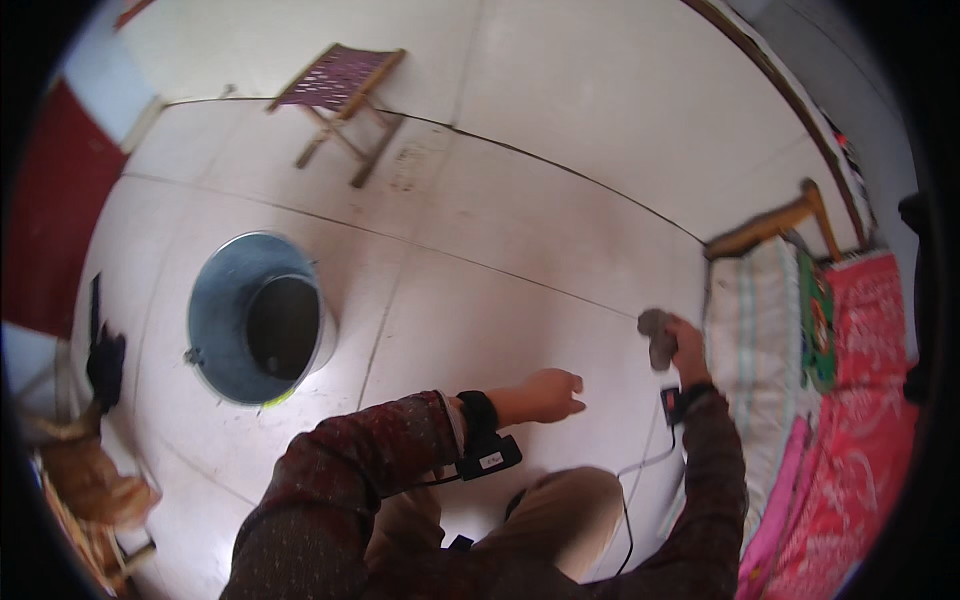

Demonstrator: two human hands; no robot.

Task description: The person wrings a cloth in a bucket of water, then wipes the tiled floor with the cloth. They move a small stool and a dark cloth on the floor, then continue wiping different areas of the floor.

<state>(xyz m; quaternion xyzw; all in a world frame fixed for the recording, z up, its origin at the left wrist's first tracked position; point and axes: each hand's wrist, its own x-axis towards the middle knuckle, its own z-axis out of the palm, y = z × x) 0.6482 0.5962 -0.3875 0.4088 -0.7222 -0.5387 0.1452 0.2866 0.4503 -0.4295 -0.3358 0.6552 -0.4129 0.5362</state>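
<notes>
My right hand point(687, 352) is closed around a grey-brown, lumpy piece that looks like a rag point(657, 338), held above the floor beside the striped cushion. It bulges out past the fingers on the left. My left hand point(545, 394) reaches over the pale floor near the middle of the view. Its fingers are loosely bent, with a gap between thumb and fingers, and nothing shows in them. To the left of that hand stands a metal bucket point(222, 305), its inside blue-grey and its bottom dark.
A folding stool point(335, 80) with a purple woven seat stands at the far wall. On the right lies a long seat with a striped cushion point(755, 330) and red patterned cloth point(865, 350). Wooden furniture point(95, 490) sits at lower left. A thin cable point(625, 500) hangs from my right wrist.
</notes>
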